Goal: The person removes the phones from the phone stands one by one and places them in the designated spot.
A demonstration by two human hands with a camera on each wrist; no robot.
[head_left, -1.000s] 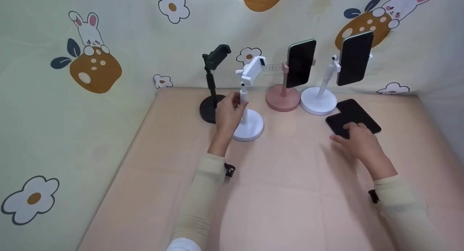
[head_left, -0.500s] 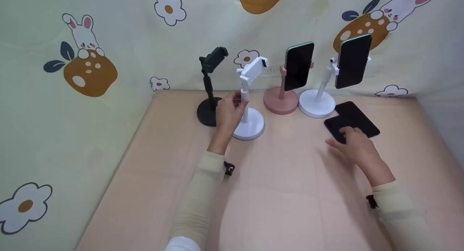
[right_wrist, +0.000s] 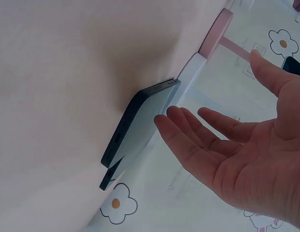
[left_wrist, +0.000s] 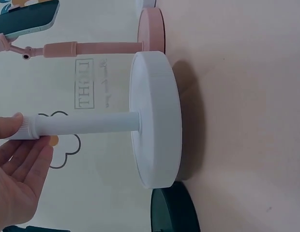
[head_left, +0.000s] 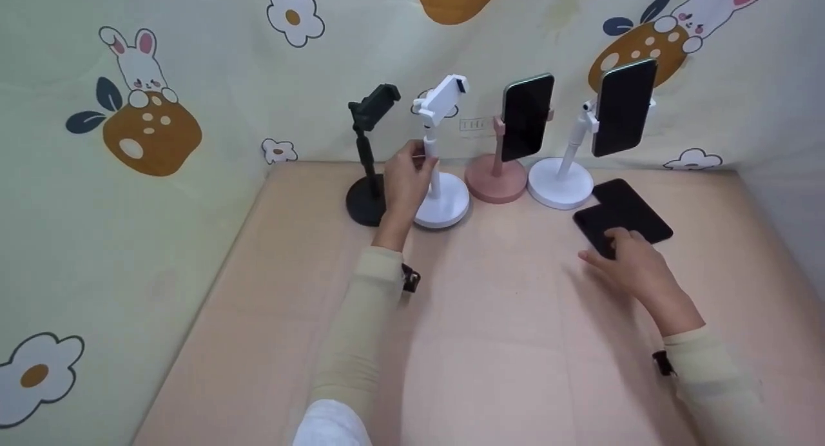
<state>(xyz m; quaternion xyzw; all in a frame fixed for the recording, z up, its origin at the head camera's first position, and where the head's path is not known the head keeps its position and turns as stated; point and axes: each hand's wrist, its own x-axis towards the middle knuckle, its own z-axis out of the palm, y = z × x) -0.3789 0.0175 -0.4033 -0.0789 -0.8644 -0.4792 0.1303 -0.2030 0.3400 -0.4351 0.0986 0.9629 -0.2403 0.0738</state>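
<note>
My left hand [head_left: 408, 182] grips the upper post of a white phone stand [head_left: 445, 204] with an empty clamp. In the left wrist view, thumb and fingers pinch the collar of its post [left_wrist: 92, 123], and the round base seems slightly raised, with a shadow beside it. To its left stands a black phone stand [head_left: 365, 201], its clamp also empty. My right hand [head_left: 638, 265] hovers over two dark phones [head_left: 633, 207] lying overlapped on the table. The right wrist view shows its fingers loosely bent and apart from the upper phone [right_wrist: 145, 113].
Along the back, a pink stand [head_left: 496, 182] and a second white stand [head_left: 561, 185] each hold an upright phone. Behind them rises a patterned wall covering [head_left: 354, 59]. A pinkish cloth covers the table [head_left: 490, 356].
My left hand has carried the white stand up and back, closer to the line of the other stands. The right hand stays nearly still above the phones. The head view has shifted slightly.
</note>
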